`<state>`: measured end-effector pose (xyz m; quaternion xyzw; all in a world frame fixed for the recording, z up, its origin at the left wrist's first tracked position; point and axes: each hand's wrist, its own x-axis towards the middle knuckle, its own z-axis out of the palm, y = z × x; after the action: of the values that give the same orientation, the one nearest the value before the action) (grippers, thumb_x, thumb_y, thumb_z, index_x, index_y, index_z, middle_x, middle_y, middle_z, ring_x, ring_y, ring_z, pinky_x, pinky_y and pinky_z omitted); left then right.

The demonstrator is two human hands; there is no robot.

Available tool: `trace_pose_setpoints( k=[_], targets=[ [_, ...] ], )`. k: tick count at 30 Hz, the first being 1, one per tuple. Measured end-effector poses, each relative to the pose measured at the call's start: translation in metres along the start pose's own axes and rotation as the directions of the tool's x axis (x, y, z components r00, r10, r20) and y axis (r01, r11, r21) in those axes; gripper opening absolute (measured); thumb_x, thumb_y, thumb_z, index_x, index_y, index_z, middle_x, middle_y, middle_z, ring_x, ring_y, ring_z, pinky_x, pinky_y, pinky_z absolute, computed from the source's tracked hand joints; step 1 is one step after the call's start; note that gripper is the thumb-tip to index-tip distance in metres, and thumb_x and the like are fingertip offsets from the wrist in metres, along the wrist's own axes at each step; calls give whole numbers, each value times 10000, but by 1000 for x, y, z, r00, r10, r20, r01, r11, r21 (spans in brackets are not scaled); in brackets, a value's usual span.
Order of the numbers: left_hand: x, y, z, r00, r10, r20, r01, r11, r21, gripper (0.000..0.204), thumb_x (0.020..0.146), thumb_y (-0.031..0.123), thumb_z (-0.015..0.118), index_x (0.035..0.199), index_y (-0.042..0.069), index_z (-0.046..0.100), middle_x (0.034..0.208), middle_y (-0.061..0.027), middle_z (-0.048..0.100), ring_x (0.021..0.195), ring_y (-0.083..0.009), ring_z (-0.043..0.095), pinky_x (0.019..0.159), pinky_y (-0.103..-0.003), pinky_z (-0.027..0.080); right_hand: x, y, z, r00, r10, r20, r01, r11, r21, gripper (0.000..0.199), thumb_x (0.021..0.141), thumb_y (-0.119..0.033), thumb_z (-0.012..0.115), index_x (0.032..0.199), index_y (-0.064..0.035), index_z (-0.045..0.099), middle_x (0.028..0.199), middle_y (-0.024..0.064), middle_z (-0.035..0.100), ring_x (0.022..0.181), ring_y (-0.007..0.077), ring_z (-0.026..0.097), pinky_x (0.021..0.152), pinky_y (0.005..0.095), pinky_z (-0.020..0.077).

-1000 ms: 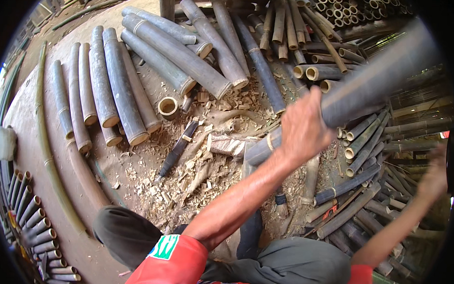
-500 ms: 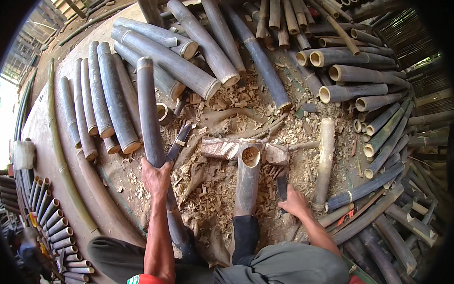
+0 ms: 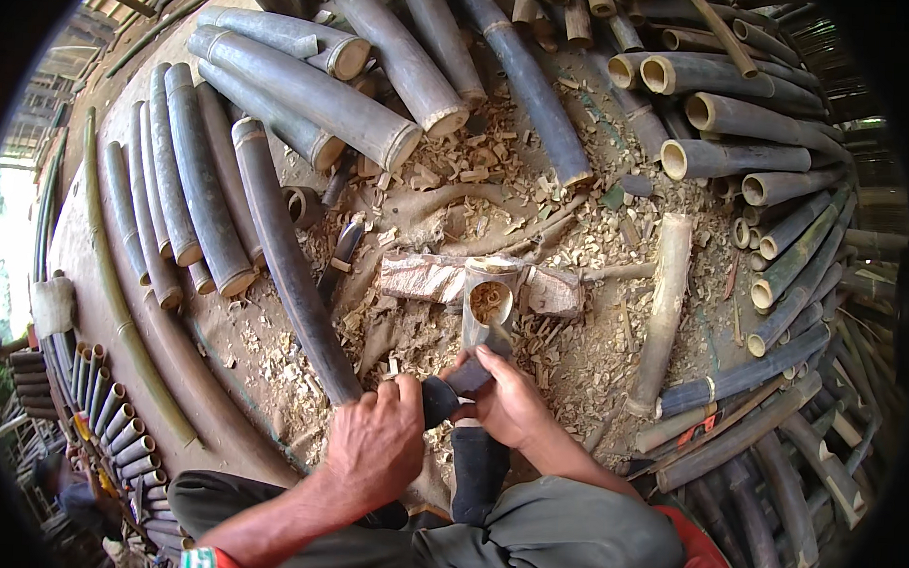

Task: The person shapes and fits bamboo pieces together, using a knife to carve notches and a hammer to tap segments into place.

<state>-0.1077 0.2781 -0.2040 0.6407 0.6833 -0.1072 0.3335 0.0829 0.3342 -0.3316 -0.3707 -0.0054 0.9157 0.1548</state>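
Observation:
Close together over my lap, both hands are on a short dark tool [image 3: 437, 403] with a rounded black end and a flatter greyish part. My left hand [image 3: 374, 439] is closed in a fist at the black end; its fingers hide most of what they grip. Fingers and thumb of my right hand [image 3: 516, 394] wrap the greyish part. Just beyond, an upright bamboo tube [image 3: 478, 337] with a slanted cut opening holding shavings stands against a pale wood block [image 3: 415, 278]. A long dark bamboo pole [image 3: 293, 253] leans left, its lower end passing behind my left hand.
Wood shavings [image 3: 604, 299] litter the ground. A peeled bamboo length [image 3: 662, 316] lies to the right. Dark bamboo pieces [image 3: 321, 104] lie at the far left, and stacked bamboo tubes [image 3: 746, 114] fill the right. Left of the block lies a dark blade-shaped tool [image 3: 340, 260].
My left hand has let go of the long bamboo pole and moved right. My right hand has brought the dark tool from the ground leftward, and the hands now meet on it.

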Motion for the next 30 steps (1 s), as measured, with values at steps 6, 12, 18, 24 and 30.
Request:
trace_pose_setpoints(
  k=[6,12,18,24,30],
  targets=[
    [35,8,-79,939,228,257,-261,960,103,264,805,92,688,937,-88,547,759,-210,698,723,-343,757,651,-448,592,11,10,1,985,-4,175,-39,969,243,351,1140,-343,426,1221,-68,628,1137,158,740,990,264,750,865,413,641],
    [38,0,-58,936,118,331,-89,991,-101,376,803,157,702,991,-106,511,783,-293,695,743,-468,724,726,-536,578,0,-6,16,990,-70,-126,69,998,-11,297,1100,-268,482,1154,-21,636,1061,157,736,860,256,755,739,434,670],
    [24,20,-5,939,-2,344,148,906,-398,467,831,183,689,1096,-109,440,820,-335,684,859,-516,709,829,-588,555,0,-37,-3,985,-60,-163,16,965,-260,254,1028,-253,601,1052,-18,693,886,139,749,755,236,738,629,382,626],
    [30,91,55,961,-158,227,274,651,-708,546,838,196,710,1117,-143,385,809,-355,678,780,-523,716,745,-564,589,1,-72,-33,977,-85,-197,-44,819,-572,320,969,-317,654,927,-5,709,723,133,710,610,219,695,611,341,571],
    [23,100,81,947,-192,259,321,509,-799,658,851,257,773,1274,-68,389,890,-325,688,871,-495,718,794,-542,563,-16,-58,-29,935,-278,-223,-21,581,-814,337,994,-330,615,940,-5,684,770,67,664,685,154,631,631,319,511]
  ],
)
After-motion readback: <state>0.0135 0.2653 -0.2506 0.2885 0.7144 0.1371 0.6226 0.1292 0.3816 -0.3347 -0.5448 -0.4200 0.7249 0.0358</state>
